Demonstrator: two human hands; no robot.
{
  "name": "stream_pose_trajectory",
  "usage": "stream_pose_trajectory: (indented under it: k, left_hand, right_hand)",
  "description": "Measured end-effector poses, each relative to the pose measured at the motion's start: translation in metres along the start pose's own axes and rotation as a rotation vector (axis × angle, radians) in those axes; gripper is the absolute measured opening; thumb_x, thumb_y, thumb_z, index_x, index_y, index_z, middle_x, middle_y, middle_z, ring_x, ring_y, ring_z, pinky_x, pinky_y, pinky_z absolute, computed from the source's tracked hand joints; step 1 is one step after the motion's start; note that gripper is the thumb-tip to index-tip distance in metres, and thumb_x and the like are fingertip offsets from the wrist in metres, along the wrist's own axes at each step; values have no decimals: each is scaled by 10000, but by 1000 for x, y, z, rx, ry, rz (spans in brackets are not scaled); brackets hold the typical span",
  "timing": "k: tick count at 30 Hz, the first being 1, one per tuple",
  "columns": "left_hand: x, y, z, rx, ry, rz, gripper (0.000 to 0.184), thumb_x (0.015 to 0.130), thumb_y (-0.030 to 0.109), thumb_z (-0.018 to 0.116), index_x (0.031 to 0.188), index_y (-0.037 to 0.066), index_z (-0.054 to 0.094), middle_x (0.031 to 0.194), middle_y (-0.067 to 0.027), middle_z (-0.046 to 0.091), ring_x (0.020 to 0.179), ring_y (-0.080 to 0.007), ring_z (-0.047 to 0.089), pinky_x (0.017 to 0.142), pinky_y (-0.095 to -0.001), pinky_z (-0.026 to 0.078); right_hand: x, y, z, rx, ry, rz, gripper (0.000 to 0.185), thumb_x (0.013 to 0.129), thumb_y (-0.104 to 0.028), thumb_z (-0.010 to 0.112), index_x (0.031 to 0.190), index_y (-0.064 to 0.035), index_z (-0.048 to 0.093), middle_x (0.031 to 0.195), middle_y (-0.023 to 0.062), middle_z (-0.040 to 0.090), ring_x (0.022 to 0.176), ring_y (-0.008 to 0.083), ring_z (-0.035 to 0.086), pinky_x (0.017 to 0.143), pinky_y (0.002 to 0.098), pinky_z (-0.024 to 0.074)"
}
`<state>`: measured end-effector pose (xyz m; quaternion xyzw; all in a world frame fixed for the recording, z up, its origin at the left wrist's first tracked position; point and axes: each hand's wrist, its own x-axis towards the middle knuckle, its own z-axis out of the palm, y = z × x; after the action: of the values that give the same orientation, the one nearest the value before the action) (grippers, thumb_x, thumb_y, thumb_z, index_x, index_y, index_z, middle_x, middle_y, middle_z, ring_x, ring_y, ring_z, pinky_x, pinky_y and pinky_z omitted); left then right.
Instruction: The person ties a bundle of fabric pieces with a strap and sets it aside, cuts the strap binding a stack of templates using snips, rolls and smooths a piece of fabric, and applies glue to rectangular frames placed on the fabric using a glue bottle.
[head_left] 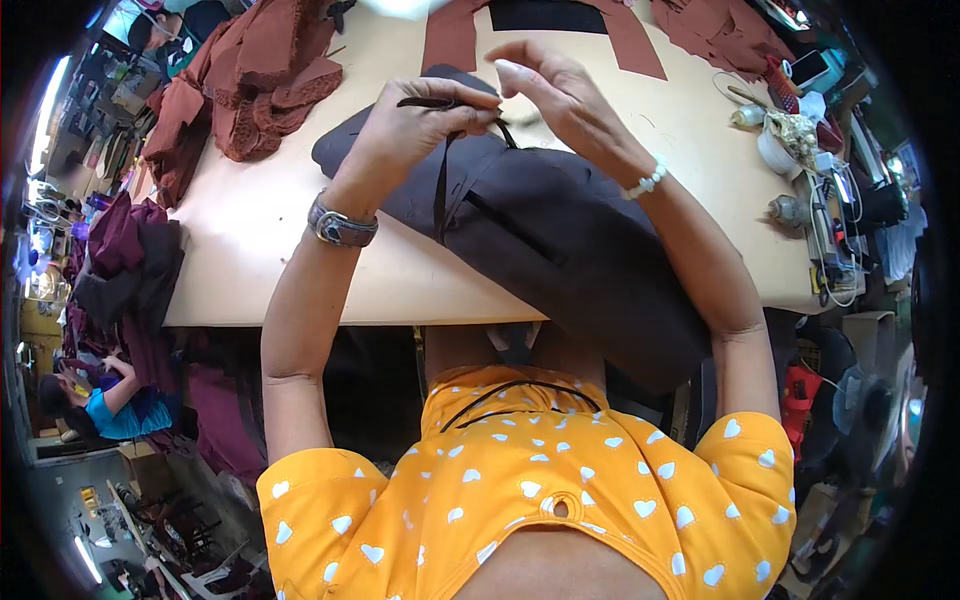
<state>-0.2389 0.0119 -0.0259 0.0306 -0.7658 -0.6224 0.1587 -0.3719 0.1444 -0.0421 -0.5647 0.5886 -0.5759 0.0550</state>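
Dark cloth (590, 225) is laid on bench (245, 240), partly hung off near edge. Above bench, thin tie (442, 185) is pinched by L hand (400, 130); R hand (575, 105) is curled nearby, grip can't be told. Tie work seems under way; careful pinching's needed.

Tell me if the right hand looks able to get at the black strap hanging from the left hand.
Probably yes: the right hand is raised close beside the left hand, and the black strap hangs uncovered over the dark fabric. Only the left hand's grip blocks its upper part.
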Motion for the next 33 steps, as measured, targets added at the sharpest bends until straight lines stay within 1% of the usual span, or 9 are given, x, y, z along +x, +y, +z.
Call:
stream_pose_trajectory:
  k: [2, 6, 9, 16, 19, 20, 23, 27, 33]
  left_hand:
    - [-4, 2, -3, 117, -53, 86, 131, 806, 33, 626, 916, -26, 667, 839, -96, 675, 774, -138, 643, 692, -254, 516]
    - [-8, -3, -2, 1071, 157, 612, 195, 737, -20, 599, 911, 48, 656, 819, -110, 656, 728, -214, 652, 617, -290, 509]
    - [-14, -6, 4, 1282, 219, 674, 217, 706, -22, 596, 907, 52, 629, 795, -101, 644, 705, -257, 634, 604, -323, 507]
    - [-6, -14, 11, 1321, 346, 963, 123, 706, 74, 604, 829, 80, 612, 786, -3, 595, 712, -158, 590, 582, -272, 474]
    - [-6, -16, 13, 1259, 349, 920, 180, 712, 81, 601, 888, 70, 637, 844, -20, 607, 756, -178, 593, 616, -287, 480]
    - [-9, -12, 17, 1209, 352, 856, 194, 734, 44, 652, 928, 50, 661, 851, -71, 628, 753, -217, 605, 634, -316, 488]
    - [-16, -17, 22, 1099, 407, 788, 180, 746, 23, 636, 923, 44, 660, 848, -77, 630, 756, -228, 605, 652, -322, 482]
    - [-57, -25, 25, 1129, 465, 631, 131, 764, -8, 608, 881, 25, 659, 806, -92, 635, 743, -243, 606, 664, -325, 471]
    - [-125, -51, 27, 987, 482, 291, 51, 804, 43, 622, 802, -6, 636, 730, -108, 619, 636, -218, 578, 607, -290, 445]
  right_hand:
    - [-4, 8, 5, 12, -142, 249, 523, 928, -450, 385, 928, 21, 614, 765, 96, 596, 738, 147, 540, 692, 269, 438]
    - [-6, 31, 9, 106, -233, 425, 639, 905, -528, 362, 729, 20, 639, 629, 47, 556, 596, 123, 466, 624, 275, 386]
    - [-5, 26, 10, 179, -238, 509, 560, 910, -500, 393, 697, -22, 592, 627, 24, 543, 618, 111, 503, 662, 253, 400]
    - [5, 0, 16, 383, -99, 611, 305, 872, -352, 572, 743, -81, 624, 666, -18, 567, 638, 56, 511, 631, 217, 379]
    - [3, 2, 16, 451, 23, 658, 230, 853, -306, 611, 784, -90, 644, 698, -27, 588, 656, 46, 520, 637, 197, 386]
    - [2, 6, 18, 446, 96, 573, 272, 843, -267, 623, 761, -10, 659, 664, 30, 607, 592, 76, 528, 568, 215, 421]
    - [3, 29, 17, 52, 147, 230, 271, 843, -258, 609, 776, 1, 659, 641, 58, 601, 599, 87, 544, 575, 250, 443]
    - [-12, 51, -2, -432, 101, 308, 385, 852, -370, 540, 758, -21, 671, 619, 99, 610, 606, 187, 592, 614, 331, 456]
    - [-46, 105, 1, -371, -114, 629, 383, 825, -394, 556, 732, -44, 681, 571, 92, 593, 577, 195, 578, 597, 328, 446]
